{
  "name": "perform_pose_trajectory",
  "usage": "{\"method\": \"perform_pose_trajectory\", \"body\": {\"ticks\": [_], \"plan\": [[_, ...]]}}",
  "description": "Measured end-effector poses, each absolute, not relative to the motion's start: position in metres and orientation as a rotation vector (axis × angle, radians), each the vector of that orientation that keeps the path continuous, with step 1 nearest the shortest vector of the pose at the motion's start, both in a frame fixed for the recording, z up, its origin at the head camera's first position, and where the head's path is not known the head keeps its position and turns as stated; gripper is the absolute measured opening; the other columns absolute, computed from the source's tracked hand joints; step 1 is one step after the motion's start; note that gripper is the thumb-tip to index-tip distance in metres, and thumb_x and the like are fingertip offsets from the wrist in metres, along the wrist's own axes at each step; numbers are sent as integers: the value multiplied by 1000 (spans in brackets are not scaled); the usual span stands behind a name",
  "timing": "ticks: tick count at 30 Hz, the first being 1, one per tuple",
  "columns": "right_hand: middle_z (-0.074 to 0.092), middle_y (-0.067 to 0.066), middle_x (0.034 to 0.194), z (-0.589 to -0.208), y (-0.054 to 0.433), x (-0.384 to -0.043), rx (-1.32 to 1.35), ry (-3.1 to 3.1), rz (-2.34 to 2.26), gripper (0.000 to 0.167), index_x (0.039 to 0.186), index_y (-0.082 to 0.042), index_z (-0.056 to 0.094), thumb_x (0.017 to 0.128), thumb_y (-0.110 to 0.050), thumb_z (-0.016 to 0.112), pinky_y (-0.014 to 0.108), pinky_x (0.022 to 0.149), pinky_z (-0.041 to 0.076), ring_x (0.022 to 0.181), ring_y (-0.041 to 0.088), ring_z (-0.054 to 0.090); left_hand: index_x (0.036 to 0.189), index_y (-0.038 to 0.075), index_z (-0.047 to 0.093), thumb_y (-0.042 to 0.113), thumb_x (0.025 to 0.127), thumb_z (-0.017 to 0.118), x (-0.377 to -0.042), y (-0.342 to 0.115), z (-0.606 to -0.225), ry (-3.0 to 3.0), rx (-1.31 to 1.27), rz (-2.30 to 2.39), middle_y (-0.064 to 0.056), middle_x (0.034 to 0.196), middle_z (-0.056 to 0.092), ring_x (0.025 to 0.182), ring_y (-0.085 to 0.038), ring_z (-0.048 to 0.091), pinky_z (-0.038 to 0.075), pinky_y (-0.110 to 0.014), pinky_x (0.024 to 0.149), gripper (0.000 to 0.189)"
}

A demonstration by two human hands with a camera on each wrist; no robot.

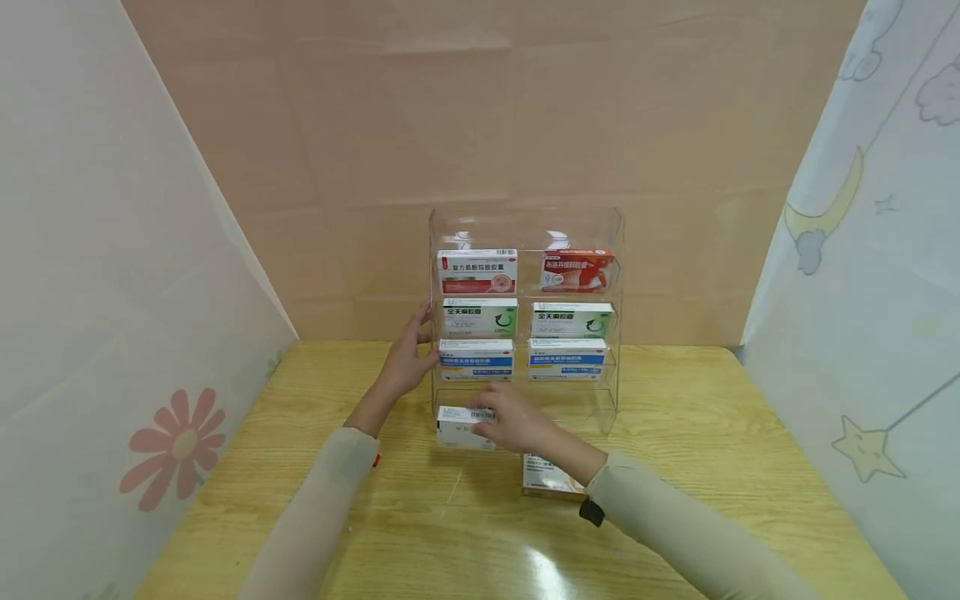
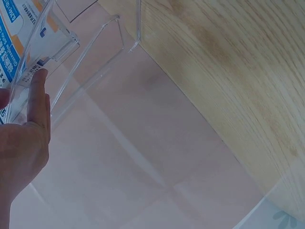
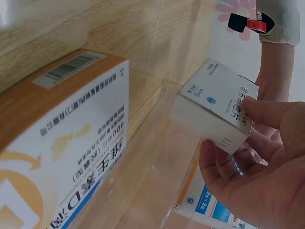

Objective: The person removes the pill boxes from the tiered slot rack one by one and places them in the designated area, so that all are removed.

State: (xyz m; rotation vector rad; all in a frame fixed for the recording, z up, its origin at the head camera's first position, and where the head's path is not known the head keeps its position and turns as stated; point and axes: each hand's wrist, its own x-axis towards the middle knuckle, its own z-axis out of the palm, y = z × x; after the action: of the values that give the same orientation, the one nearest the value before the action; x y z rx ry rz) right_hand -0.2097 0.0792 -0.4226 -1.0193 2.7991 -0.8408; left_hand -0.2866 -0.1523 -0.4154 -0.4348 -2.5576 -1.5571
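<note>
An orange box (image 3: 81,129) lies before the rack (image 1: 525,229). At the rack's lower left, my right hand (image 1: 517,421) pinches a white box (image 1: 456,427); my left hand (image 1: 407,362), fingers nearly straight, touches the rack's left side.

Straight ahead of me a tan back wall (image 1: 525,125), faintly creased, rises behind the wood table (image 1: 675,400), where glare (image 1: 545,575) gleams near the front. The pale left wall (image 1: 112,208) bears a pink flower (image 1: 182,446); the whitish right wall (image 1: 825,375) shows a yellow moon (image 1: 834,215), a star (image 1: 868,450) and a cloud (image 1: 941,93)
</note>
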Motion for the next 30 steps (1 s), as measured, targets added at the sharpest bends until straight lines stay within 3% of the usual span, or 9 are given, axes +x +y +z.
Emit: {"method": "perform_pose_trajectory", "body": {"ticks": [10, 21, 30], "plan": [[64, -2, 106, -438, 77, -209, -948, 2687, -821, 30, 120, -14, 73, 91, -23, 75, 31, 80, 51, 97, 15, 59, 163, 34, 17, -2, 93, 63, -286, -152, -415, -2559, -441, -1529, -7, 162, 34, 128, -35, 55, 55, -51, 95, 91], [68, 1, 116, -450, 76, -207, -934, 2565, -873, 26, 116, -13, 74, 92, -19, 74, 37, 90, 54, 107, 21, 63, 163, 33, 18, -2, 94, 63, -286, -151, -415, -2567, -440, -1515, -7, 162, 35, 127, -35, 57, 56, -50, 94, 90], [68, -2, 108, -460, 76, -208, -955, 2549, -885, 22, 113, -12, 75, 92, -17, 74, 32, 85, 53, 100, 17, 63, 163, 32, 17, -3, 94, 62, -287, -151, -415, -2567, -448, -1505, -8, 163, 34, 126, -34, 58, 55, -51, 95, 89]]}}
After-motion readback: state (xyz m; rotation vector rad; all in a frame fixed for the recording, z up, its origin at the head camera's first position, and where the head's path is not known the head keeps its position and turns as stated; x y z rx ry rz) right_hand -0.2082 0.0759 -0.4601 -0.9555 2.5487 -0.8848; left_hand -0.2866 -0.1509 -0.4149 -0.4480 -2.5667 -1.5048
